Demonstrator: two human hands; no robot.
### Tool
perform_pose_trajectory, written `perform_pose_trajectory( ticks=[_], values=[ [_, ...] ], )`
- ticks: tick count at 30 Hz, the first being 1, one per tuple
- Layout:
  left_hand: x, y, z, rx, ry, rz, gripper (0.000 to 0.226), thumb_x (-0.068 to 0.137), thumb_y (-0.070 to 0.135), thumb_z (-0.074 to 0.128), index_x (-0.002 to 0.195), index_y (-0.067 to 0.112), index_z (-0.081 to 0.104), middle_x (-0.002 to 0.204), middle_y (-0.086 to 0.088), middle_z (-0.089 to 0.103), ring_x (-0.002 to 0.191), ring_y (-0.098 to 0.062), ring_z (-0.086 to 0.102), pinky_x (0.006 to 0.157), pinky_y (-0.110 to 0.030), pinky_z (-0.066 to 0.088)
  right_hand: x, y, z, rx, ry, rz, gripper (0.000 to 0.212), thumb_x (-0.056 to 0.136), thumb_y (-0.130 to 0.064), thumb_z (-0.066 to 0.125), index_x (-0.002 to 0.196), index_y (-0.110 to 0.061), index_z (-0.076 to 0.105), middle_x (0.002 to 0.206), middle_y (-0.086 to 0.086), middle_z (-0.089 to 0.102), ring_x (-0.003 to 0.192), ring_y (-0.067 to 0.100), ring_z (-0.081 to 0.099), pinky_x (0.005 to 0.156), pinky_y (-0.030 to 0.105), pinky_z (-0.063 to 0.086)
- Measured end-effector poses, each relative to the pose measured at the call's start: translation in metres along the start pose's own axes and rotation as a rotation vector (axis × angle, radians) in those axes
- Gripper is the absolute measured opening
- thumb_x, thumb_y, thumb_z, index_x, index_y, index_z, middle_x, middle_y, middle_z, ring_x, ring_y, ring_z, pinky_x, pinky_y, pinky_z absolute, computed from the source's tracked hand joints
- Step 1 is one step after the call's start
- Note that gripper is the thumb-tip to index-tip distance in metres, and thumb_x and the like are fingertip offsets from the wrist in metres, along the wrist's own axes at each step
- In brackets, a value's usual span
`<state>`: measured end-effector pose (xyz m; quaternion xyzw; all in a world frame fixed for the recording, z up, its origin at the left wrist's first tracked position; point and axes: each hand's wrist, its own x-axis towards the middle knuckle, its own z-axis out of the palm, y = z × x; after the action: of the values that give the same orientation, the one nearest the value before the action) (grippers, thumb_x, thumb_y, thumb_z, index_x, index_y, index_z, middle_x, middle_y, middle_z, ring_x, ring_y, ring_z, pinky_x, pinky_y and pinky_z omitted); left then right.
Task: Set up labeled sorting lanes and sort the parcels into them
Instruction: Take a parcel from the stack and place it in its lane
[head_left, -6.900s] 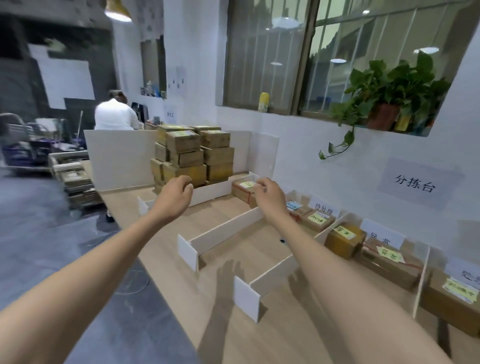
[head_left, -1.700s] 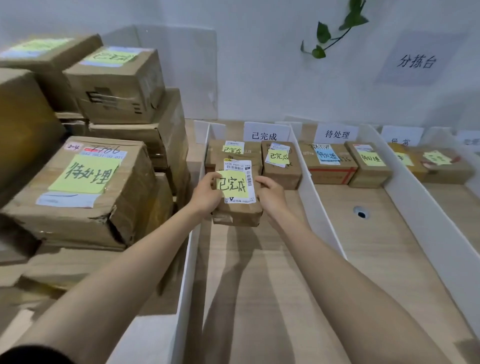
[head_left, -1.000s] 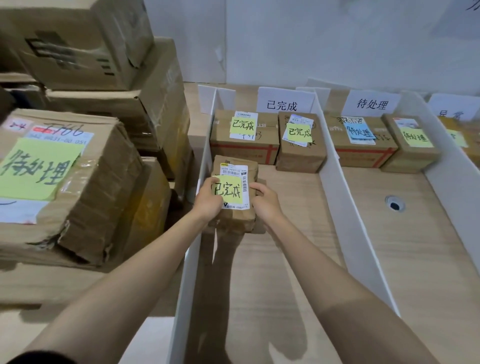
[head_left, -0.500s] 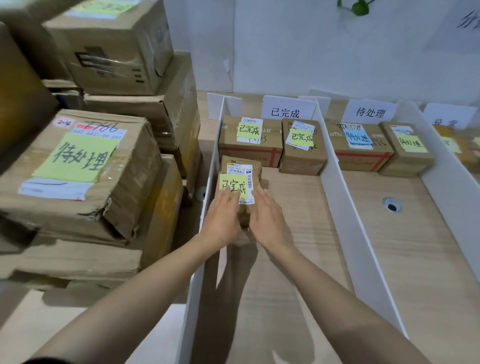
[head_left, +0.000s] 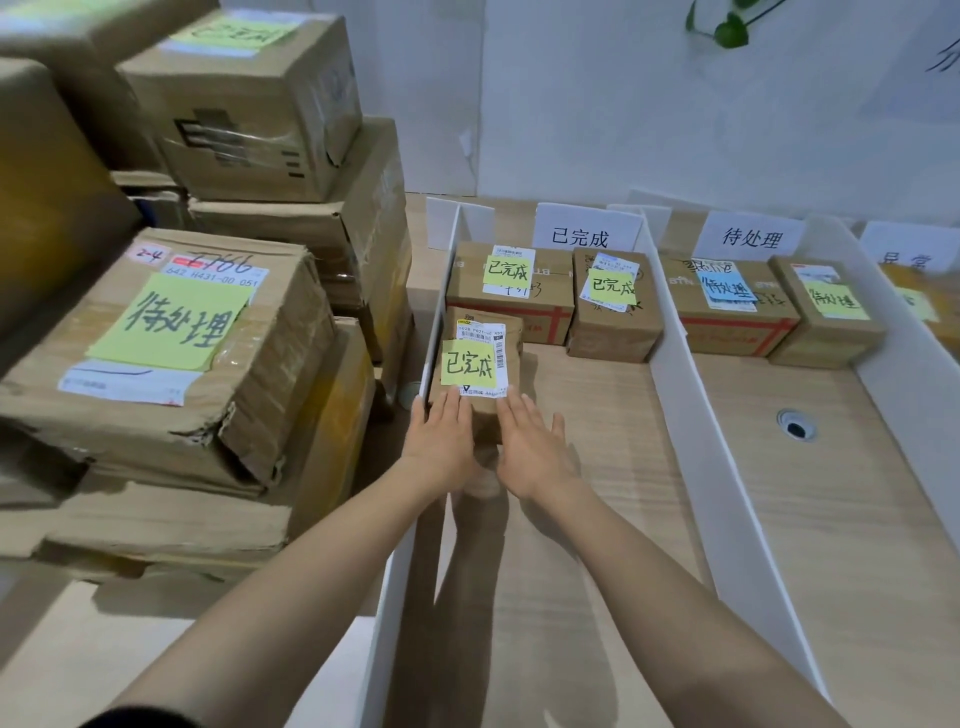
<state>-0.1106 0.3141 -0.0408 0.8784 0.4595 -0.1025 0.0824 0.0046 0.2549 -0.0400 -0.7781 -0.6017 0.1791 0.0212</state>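
Parcel (head_left: 480, 364) with a yellow note reading 已完成 lies flat on the wooden table (head_left: 597, 467). It sits in the lane headed by the white sign (head_left: 584, 236) with the same 3 characters, nearer the camera than that sign and a little to its left.

Both hands are flat with straight fingers and grip nothing. The left hand (head_left: 441, 441) rests its fingertips on the parcel's near end. The right hand (head_left: 530, 447) lies just beside it with its fingertips at the parcel's near right corner (whether they press down I cannot tell). A narrow gap parts the 2 hands.

Just in front of the sign stand a wide box (head_left: 509, 296) and a narrower box (head_left: 613, 312), each with a yellow note; the parcel's far end lies against or just short of the wide box.

Right of the sign, past a white divider (head_left: 691, 395), a second sign (head_left: 750, 239) reading 待处理 heads a lane holding a red-taped box (head_left: 727, 317) and a plain box (head_left: 826, 317). Far left of the sign, outside the lanes, stands a stack of cartons (head_left: 156, 338), the nearest marked 待处理.
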Motion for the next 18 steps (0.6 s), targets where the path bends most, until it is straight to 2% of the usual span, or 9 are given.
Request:
perform_pose_trajectory(
  ticks=[6,12,15,18],
  values=[
    [0.018,-0.006,-0.009,0.009,0.004,-0.012,0.071,0.094,0.025,0.047,0.151,0.012,0.009,0.16,-0.008,0.005,0.148,-0.023,-0.002,0.117,-0.046,-0.004,0.024,0.004,-0.007,0.014,-0.024,-0.029,0.073,0.094,-0.015,0.046,0.154,-0.014,0.005,0.162,0.001,-0.005,0.149,0.019,-0.005,0.117,0.053,0.003],
    [0.026,-0.007,-0.016,-0.07,0.017,-0.018,0.069,0.091,0.024,0.052,0.15,0.012,0.017,0.159,-0.008,0.012,0.147,-0.022,0.006,0.12,-0.044,0.005,0.037,0.006,-0.012,0.083,-0.017,-0.042,0.064,0.091,-0.014,0.047,0.15,-0.015,0.02,0.161,0.001,0.008,0.148,0.02,0.004,0.116,0.053,0.01],
    [0.024,-0.007,-0.022,-0.173,0.044,-0.017,0.06,0.089,0.019,0.052,0.144,0.012,0.029,0.152,-0.007,0.029,0.142,-0.023,0.023,0.118,-0.041,0.019,0.038,0.005,-0.018,0.189,0.027,-0.028,0.057,0.09,-0.013,0.043,0.145,-0.016,0.031,0.156,0.002,0.025,0.145,0.021,0.017,0.112,0.051,0.021],
    [0.015,-0.005,-0.036,-0.323,0.114,-0.053,0.045,0.095,0.018,0.045,0.139,0.012,0.037,0.143,-0.007,0.043,0.129,-0.025,0.042,0.108,-0.041,0.037,0.037,0.005,-0.028,0.378,0.106,0.005,0.05,0.093,-0.014,0.042,0.143,-0.014,0.037,0.149,0.002,0.037,0.134,0.024,0.036,0.107,0.045,0.034]
  ],
)
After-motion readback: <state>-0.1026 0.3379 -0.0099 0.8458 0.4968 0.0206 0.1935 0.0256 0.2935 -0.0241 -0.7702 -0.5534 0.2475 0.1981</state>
